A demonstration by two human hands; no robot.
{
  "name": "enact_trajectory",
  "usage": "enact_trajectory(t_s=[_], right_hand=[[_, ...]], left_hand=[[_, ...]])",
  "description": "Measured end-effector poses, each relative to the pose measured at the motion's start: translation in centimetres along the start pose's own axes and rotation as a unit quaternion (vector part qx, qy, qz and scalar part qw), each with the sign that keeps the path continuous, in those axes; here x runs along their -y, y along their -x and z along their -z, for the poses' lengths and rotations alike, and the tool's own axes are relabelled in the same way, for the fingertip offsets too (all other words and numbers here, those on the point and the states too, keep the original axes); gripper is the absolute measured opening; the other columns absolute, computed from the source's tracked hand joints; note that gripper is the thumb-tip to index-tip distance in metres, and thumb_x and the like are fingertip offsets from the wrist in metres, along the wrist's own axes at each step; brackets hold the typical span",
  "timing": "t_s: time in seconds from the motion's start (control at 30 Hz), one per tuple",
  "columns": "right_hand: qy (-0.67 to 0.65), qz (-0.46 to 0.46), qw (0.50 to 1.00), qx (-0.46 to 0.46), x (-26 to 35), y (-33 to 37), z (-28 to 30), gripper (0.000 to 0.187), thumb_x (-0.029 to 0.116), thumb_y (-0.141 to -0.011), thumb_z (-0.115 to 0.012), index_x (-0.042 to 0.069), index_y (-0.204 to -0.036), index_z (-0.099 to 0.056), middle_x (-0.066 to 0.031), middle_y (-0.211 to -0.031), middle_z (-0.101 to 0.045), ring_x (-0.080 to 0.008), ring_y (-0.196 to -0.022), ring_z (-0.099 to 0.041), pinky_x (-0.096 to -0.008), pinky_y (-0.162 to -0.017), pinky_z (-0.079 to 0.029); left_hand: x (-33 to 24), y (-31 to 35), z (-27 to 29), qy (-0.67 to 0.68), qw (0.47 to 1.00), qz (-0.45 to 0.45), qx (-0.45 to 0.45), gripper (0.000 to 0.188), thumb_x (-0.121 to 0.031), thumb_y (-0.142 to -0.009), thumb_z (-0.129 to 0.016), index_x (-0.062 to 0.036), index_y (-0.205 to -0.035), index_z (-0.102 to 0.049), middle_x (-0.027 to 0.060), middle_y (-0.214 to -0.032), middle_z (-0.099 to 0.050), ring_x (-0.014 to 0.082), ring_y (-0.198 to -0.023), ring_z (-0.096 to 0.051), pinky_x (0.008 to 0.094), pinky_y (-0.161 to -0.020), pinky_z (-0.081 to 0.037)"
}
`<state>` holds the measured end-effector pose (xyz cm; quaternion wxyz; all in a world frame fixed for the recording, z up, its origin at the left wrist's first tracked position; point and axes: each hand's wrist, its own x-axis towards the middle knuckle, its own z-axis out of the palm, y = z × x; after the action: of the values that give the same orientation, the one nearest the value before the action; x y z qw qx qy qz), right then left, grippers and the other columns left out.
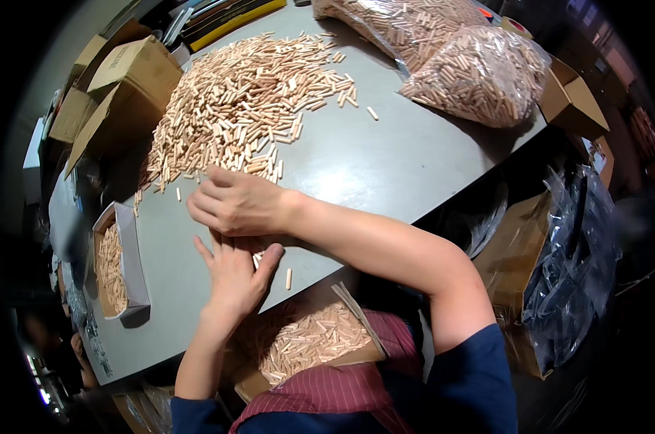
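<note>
Covering a few dowels (257, 258) (probably), the right hand (235, 204), fingers curled, overlaps the flat, spread left hand (233, 273).

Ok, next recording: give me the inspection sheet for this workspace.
Surface: grey table, bare in the middle and on the right.
Job's things: pile of wooden dowels on the table; box of dowels at the near edge, on the person's lap.
Clutter: two clear bags of dowels at the far right; small tray of dowels at the left; one stray dowel.
Hands: left hand flat on the table, fingers spread; right hand above it, fingers curled over dowels at the pile's edge.
Cables: nothing seen.
Surroundings: cardboard boxes at the far left, a dark plastic bag in a box at the right.
</note>
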<state>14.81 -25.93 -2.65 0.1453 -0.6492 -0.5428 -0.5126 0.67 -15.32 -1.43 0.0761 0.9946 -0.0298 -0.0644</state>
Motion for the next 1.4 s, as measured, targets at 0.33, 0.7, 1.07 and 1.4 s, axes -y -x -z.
enact_trajectory(t_s=[0.33,0.7,1.07,1.4], right_hand=[[-0.015,0.030,0.999,0.032,-0.1,0.3,-0.6,0.018,0.023,-0.084,-0.064,0.007,-0.090,-0.069,-0.0028,-0.093,-0.067,-0.0183,-0.098,-0.064,-0.0401,-0.109,-0.044],[-0.150,-0.374,0.911,-0.084,-6.9,0.9,2.5,0.027,0.000,-0.083,-0.068,0.003,-0.109,-0.075,-0.0130,-0.099,-0.076,-0.0312,-0.093,-0.071,-0.0426,-0.093,-0.051],[-0.190,-0.410,0.888,-0.090,-7.6,0.9,1.9,0.032,0.001,-0.092,-0.064,0.002,-0.124,-0.066,-0.0136,-0.106,-0.073,-0.0267,-0.085,-0.070,-0.0392,-0.081,-0.055],[-0.217,-0.482,0.848,0.040,-8.5,3.7,0.3,0.031,0.003,-0.095,-0.064,0.002,-0.125,-0.069,-0.0134,-0.111,-0.075,-0.0224,-0.100,-0.074,-0.0342,-0.091,-0.057]], left_hand=[[0.2,0.0,0.4,-0.005,1.000,-0.027,-0.009,0.079,-0.056,-0.105,-0.050,0.0032,-0.156,-0.042,0.0267,-0.165,-0.033,0.0448,-0.157,-0.020,0.0719,-0.123,0.002],[3.7,2.0,0.2,-0.020,0.996,-0.072,-0.051,0.106,-0.053,-0.099,-0.060,0.0097,-0.165,-0.005,0.0333,-0.172,-0.009,0.0463,-0.161,-0.009,0.0576,-0.129,-0.003],[2.9,-1.5,2.2,-0.059,0.970,-0.233,-0.022,0.089,-0.050,-0.104,-0.053,-0.0015,-0.168,-0.015,0.0203,-0.177,-0.008,0.0417,-0.163,-0.002,0.0699,-0.125,-0.003],[5.7,1.8,1.7,-0.004,0.964,-0.260,-0.052,0.089,-0.057,-0.102,-0.053,0.0012,-0.164,-0.026,0.0200,-0.172,-0.027,0.0359,-0.161,-0.020,0.0637,-0.127,-0.014]])
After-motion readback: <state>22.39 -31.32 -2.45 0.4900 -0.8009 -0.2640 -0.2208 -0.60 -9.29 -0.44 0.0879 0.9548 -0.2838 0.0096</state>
